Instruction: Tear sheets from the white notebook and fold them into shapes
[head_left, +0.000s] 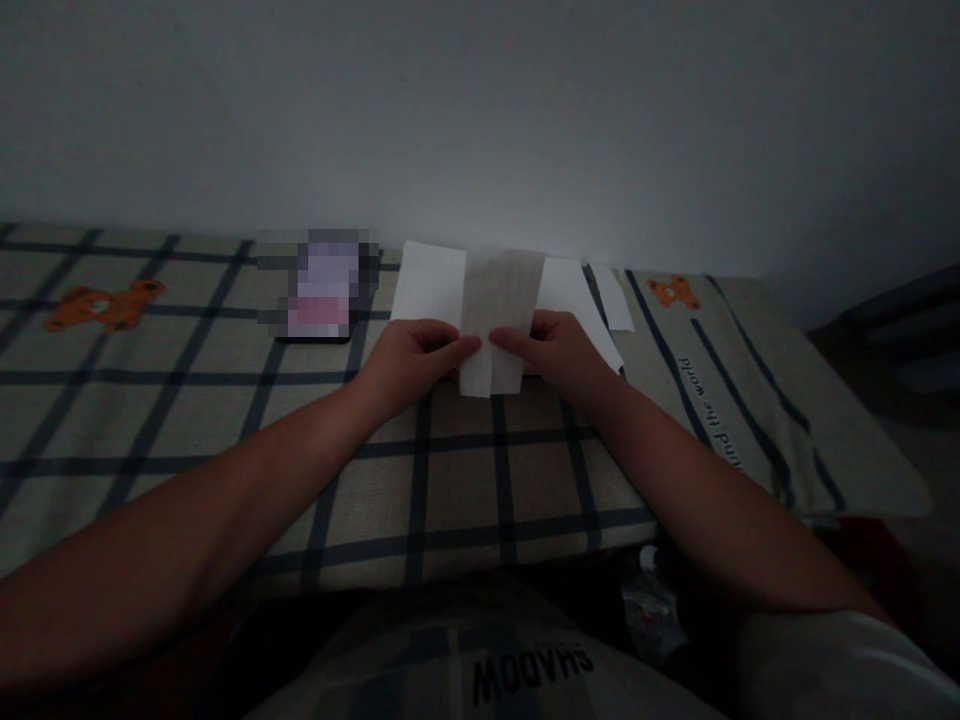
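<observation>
Between my two hands stands a folded piece of paper, greyish and creased down its lower middle. My left hand pinches its left edge with thumb and fingers. On the other side, my right hand grips it the same way, the two thumbs almost meeting at the crease. Behind it, a larger white sheet of paper lies on the table and shows on both sides. A narrow white paper strip rests to the right of that sheet. My fingers behind the folded paper are partly hidden.
A checked tablecloth with bear prints covers the table, which stands against a pale wall. A phone-like device, blurred by pixelation, lies left of my hands. Below the front edge at right is a clear plastic bottle.
</observation>
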